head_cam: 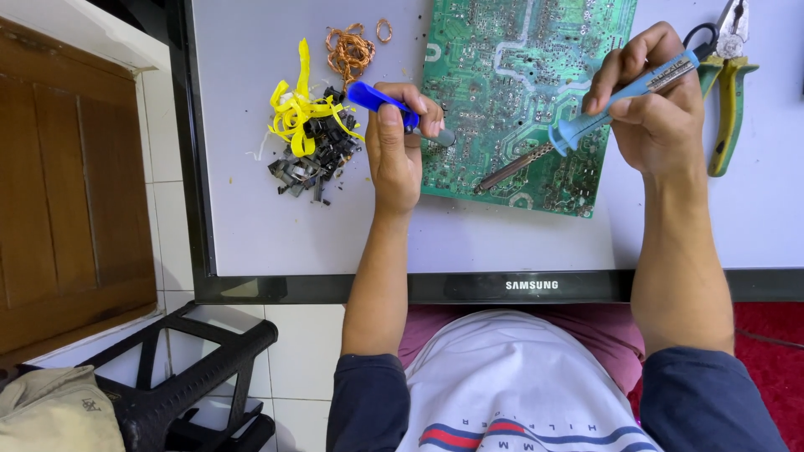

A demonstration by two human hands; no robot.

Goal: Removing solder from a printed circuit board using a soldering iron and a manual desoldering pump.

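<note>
Both forearms reach forward over the white work surface [502, 243]. The left hand [395, 146] is closed around a blue-handled tool [381, 99], tip at the left edge of the single green circuit board [519, 92]. The right hand [657, 105] grips one light-blue soldering iron [586, 125], its dark tip angled down onto the board's solder side. Farther left lie one pile of dark components with yellow strips [308, 138] and copper wire [350, 52]; far right, one pair of yellow-handled pliers [730, 84].

flat black-framed screen [251, 167] lying face-up as worktop, pale panel
</note>
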